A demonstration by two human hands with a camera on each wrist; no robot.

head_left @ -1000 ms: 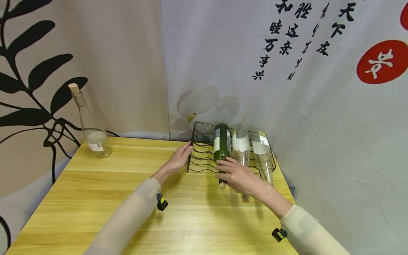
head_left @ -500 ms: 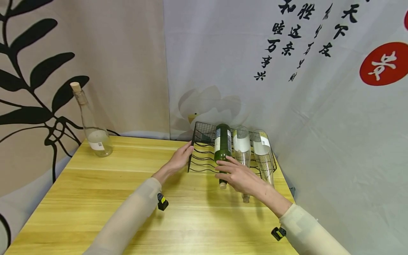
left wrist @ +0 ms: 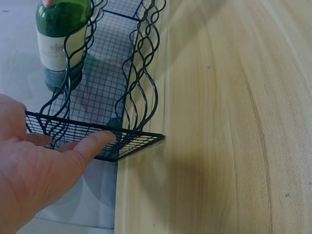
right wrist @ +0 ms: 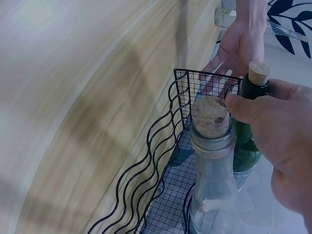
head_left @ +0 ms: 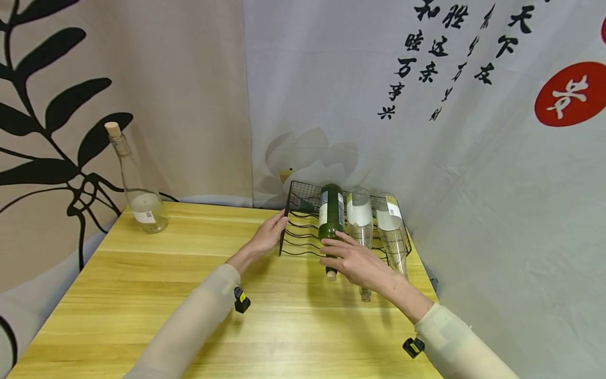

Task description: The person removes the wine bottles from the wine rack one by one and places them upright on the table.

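Note:
A black wire wine rack (head_left: 298, 243) stands near the table's back right. In it lies a green wine bottle (head_left: 331, 210), its corked neck toward me. Over that neck is my right hand (head_left: 352, 260); in the right wrist view its thumb and fingers hold the neck just below the cork (right wrist: 259, 73). My left hand (head_left: 265, 237) touches the rack's left end panel (left wrist: 131, 141), fingers nearly straight against the mesh. Two clear corked bottles lie right of the green one: a middle bottle (head_left: 359, 213) and a right bottle (head_left: 390, 218), partly hidden by my right hand and forearm.
A clear corked bottle (head_left: 147, 208) stands upright at the table's back left corner. The wooden table (head_left: 265, 331) ends at a cloth backdrop (head_left: 189, 105) behind the rack and on the right. At the rack's left side a slot shows bare wavy wires.
The view shifts very slightly. Both hands, the rack and the bottles keep their places.

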